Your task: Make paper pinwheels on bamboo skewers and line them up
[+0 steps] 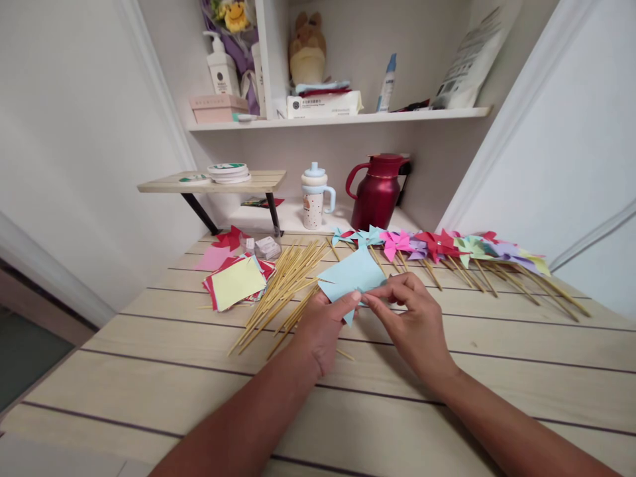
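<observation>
A light blue sheet of paper (350, 273) with slits cut in from its corners is held above the middle of the table. My left hand (322, 324) is closed on its near left edge, thumb on top. The fingertips of my right hand (410, 315) pinch the near right part of the same sheet; what else they may hold is hidden. Just left of the paper lies a loose pile of thin wooden sticks (281, 285). Further left sits a stack of coloured paper squares (237, 283), a yellow one on top.
Finished paper pinwheels (437, 245) on sticks lie in a row at the back right. Behind stand a red jug (377, 192) and a speckled cup (313, 205). A small raised shelf (258, 180) carries white tape rolls (228, 173). Small clear packets (267, 247) lie near the stack.
</observation>
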### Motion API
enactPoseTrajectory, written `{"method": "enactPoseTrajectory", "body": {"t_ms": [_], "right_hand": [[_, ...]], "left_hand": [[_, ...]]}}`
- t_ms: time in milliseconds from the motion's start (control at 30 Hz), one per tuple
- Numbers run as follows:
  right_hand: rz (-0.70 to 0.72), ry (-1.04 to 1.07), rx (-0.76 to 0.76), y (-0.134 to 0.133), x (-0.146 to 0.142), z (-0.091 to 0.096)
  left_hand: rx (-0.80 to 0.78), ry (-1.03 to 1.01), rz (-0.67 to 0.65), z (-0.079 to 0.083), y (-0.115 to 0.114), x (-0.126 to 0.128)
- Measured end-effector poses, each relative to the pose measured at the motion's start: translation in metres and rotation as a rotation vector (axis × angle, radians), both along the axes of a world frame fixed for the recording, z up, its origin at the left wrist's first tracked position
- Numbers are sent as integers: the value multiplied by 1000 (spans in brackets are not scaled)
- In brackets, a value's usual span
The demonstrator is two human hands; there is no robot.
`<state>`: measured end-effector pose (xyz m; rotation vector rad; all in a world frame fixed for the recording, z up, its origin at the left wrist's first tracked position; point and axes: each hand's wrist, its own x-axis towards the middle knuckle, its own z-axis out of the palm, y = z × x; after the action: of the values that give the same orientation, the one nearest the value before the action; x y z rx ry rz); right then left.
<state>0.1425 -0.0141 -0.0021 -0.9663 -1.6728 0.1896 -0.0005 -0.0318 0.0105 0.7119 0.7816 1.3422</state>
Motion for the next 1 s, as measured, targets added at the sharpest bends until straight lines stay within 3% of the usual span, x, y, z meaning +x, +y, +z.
{"method": "enactPoseTrajectory", "body": {"t_ms": [333, 633, 1000], "right_hand": [[16, 9, -17, 0, 0, 1], [-12, -13, -5, 0, 1, 4], [8, -21, -15, -2, 0, 6]], "left_hand": [[4, 111, 112, -1, 1, 1], [58, 254, 114, 1, -2, -1], [23, 292, 165, 7, -4, 1]]}}
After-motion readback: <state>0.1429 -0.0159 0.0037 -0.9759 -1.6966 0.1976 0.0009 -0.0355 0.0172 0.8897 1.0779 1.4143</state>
